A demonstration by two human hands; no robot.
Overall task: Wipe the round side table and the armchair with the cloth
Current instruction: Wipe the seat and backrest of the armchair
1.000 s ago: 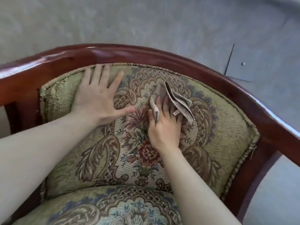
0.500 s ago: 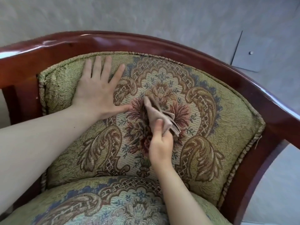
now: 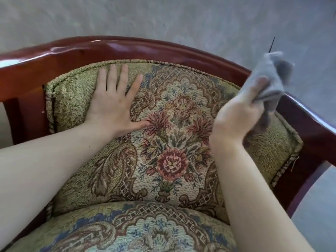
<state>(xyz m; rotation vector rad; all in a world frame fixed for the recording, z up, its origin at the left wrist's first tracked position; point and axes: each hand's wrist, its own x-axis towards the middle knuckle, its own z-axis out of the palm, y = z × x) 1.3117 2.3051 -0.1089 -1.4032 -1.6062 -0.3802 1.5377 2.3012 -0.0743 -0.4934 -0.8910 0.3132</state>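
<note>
The armchair (image 3: 127,50) has a curved glossy red-brown wooden frame and green floral tapestry cushions on the back (image 3: 174,135) and the seat. My left hand (image 3: 112,106) lies flat and open on the upper left of the back cushion, fingers spread. My right hand (image 3: 238,117) is raised off the cushion at the right, near the wooden rail, fingers closed on a crumpled beige-grey cloth (image 3: 272,79). The cloth is blurred and hangs clear of the fabric. The round side table is not in view.
Grey carpeted floor (image 3: 163,17) lies behind and to the right of the chair. A thin dark seam in the floor shows at the upper right, just above the cloth.
My right hand has lifted the cloth off the centre of the back cushion and swung it up to the right, toward the chair's right rail. My left hand has stayed flat in place.
</note>
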